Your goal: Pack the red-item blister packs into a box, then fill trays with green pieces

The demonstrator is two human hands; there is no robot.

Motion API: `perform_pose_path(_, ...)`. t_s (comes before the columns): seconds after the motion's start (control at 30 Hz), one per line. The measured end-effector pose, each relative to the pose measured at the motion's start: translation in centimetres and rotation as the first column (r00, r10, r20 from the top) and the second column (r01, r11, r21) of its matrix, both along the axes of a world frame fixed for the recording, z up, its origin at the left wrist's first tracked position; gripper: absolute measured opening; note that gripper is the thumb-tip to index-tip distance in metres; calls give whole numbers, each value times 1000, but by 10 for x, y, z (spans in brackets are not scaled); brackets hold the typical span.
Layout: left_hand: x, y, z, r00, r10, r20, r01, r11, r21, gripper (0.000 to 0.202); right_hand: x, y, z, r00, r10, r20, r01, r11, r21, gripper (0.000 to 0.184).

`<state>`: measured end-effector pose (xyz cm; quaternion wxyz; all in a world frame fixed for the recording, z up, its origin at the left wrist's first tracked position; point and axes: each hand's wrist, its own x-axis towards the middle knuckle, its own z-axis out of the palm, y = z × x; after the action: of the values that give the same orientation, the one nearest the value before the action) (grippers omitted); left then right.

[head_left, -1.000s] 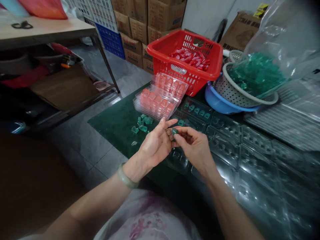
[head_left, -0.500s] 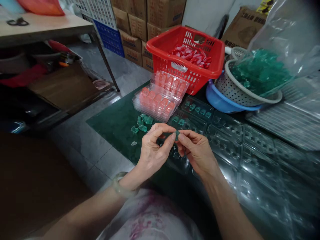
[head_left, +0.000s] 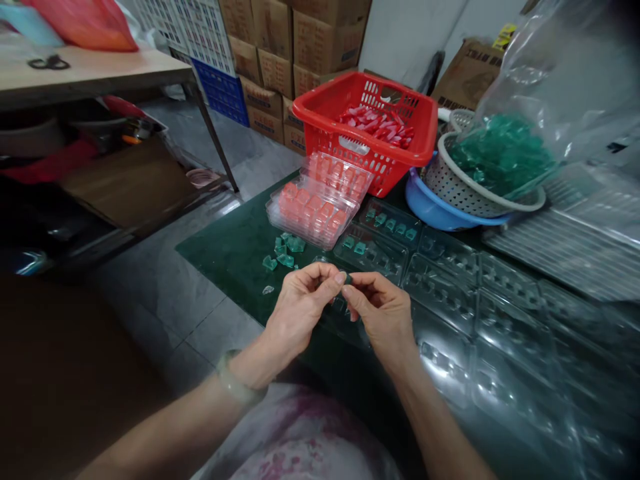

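My left hand (head_left: 300, 313) and my right hand (head_left: 380, 317) meet above the dark green mat (head_left: 225, 257), fingertips together. Between them a small green plastic piece (head_left: 346, 277) is pinched, mostly hidden by my fingers. A pale bangle (head_left: 236, 381) circles my left wrist. Beneath my hands lies a transparent blister tray (head_left: 340, 313). Loose green pieces (head_left: 283, 252) sit on the mat to the left of my left hand. Farther up, a transparent tray of orange-pink pieces (head_left: 313, 207) rests on the mat, and a blister tray (head_left: 370, 250) holds several green pieces.
A red basket (head_left: 365, 127) holds red-pink pieces. A colander of green pieces (head_left: 495, 177) sits in a blue basin (head_left: 430, 210) under a plastic bag. Transparent trays (head_left: 510, 320) cover the right. Cardboard boxes (head_left: 280, 47) stand behind; a table (head_left: 85, 70) stands upper left.
My hands have moved slightly lower and closer together, and my fingers now hide more of the green piece. The whole view has shifted a little as my head moved.
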<state>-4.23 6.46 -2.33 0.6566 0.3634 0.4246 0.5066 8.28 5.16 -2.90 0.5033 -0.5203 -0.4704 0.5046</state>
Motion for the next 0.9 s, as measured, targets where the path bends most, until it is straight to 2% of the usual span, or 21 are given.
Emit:
perform_pose_path(0.1,-2,0,0,996,-58,64,61,997,-50,19,0,-4,-1,999,-4,50,1,999,49,15)
perform_pose_path(0.27,-5,5,1,926,-152,344,237,946,-220,16,4,-8,-2,969,-29,247,-37,965,259,23)
perform_pose_path(0.33,-5,5,2,906,-159,394,267,934,-237,14,7,-8,-1,947,-41,318,-59,952,301,22)
perform_pose_path(0.4,-3,3,3,908,-141,395,246,942,-230,13,8,-8,0,942,-84,326,-25,948,317,21)
perform_pose_path(0.5,2,-5,3,960,-99,261,135,983,-123,14,9,-7,1,953,-151,262,73,956,286,16)
perform_pose_path(0.57,5,-10,1,989,-60,133,61,998,-3,14,7,-8,1,964,-159,211,113,970,217,13)
perform_pose_path(0.63,8,-13,-3,996,-43,74,38,997,66,14,5,-10,0,974,-159,159,140,982,124,14)
perform_pose_path(0.7,10,-14,-7,990,-92,105,90,996,21,17,3,-15,-1,978,-173,116,169,985,43,17)
perform_pose_path(0.8,12,-12,-10,969,-163,184,184,978,-102,17,6,-18,0,979,-176,104,177,984,-6,17)
perform_pose_path(0.9,11,-8,-9,982,-149,117,165,977,-139,17,24,-7,1,956,-189,227,186,982,31,18)
